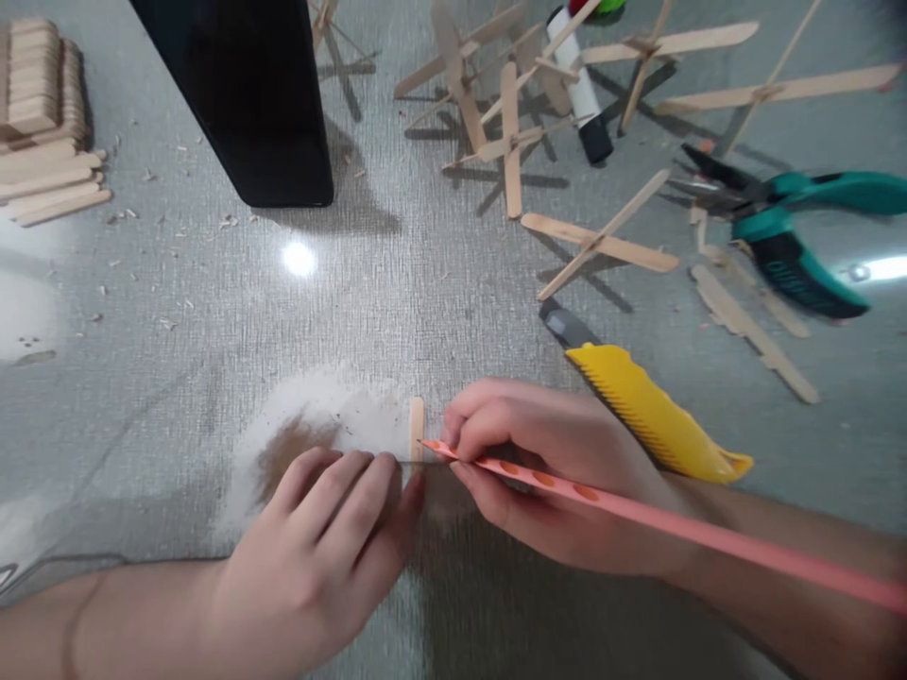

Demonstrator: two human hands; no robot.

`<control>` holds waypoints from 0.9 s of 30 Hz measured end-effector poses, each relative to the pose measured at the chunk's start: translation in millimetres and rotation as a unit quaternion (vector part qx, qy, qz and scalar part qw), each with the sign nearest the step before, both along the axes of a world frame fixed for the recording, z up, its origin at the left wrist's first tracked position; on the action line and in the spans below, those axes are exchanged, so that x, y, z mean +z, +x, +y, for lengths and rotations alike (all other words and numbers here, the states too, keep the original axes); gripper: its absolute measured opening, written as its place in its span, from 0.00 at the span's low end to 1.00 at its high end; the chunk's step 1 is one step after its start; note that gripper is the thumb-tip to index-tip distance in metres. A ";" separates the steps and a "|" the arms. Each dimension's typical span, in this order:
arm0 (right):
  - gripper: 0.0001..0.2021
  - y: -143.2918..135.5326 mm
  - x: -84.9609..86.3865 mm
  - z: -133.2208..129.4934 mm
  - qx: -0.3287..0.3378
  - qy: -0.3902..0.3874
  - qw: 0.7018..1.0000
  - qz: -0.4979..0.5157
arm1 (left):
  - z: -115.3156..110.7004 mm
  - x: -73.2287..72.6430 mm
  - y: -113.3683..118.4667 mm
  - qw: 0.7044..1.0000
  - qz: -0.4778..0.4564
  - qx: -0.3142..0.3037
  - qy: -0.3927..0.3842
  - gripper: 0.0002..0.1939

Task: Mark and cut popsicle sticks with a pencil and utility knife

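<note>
My right hand (559, 472) pinches a pink pencil (658, 518) with orange oval dimples. The pencil's tip touches, or nearly touches, a small wooden craft stick (418, 420) that lies upright in view on the table. My left hand (326, 548) is curled at the stick's lower end, with the thumb against it; that end is partly hidden. A thin dark straight edge (432, 463) crosses the stick between my hands; what it belongs to I cannot make out. Beyond my right wrist lies a yellow utility knife (652, 416).
A black phone-like slab (248, 104) stands at the back. Crossed craft-stick pieces (599, 244), a white marker (577, 85) and teal-handled pliers (786, 212) lie back right. Stacked sticks (35, 85) sit far left. Pale and brown dust (298, 444) and wood shavings mark the table (213, 312).
</note>
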State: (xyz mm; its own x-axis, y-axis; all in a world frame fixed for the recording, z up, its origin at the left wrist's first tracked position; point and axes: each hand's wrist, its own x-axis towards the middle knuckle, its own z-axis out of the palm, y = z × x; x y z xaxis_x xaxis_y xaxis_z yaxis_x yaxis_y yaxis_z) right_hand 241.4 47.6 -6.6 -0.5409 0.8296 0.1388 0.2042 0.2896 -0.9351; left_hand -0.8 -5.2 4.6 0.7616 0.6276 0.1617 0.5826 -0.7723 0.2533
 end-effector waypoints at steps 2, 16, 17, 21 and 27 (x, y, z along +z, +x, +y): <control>0.07 -0.2 -0.7 0.3 0.002 -0.003 1.000 0.001 | -0.3 -0.1 -0.5 1.000 0.002 -0.003 -0.003 0.15; 0.08 0.7 2.2 -2.4 0.021 0.015 0.999 -0.019 | 0.2 0.3 -0.1 1.000 -0.001 -0.007 -0.005 0.16; 0.08 0.8 2.0 -2.7 0.024 0.018 0.999 -0.022 | 0.2 0.3 0.0 1.000 -0.002 -0.005 -0.004 0.16; 0.09 1.4 1.0 -4.0 0.029 0.030 0.998 -0.044 | -0.7 -0.4 -0.3 1.000 0.001 -0.004 -0.005 0.17; 0.09 -0.3 0.2 -4.9 0.024 0.048 0.998 -0.043 | -0.5 -0.8 0.4 1.000 -0.005 0.002 -0.004 0.17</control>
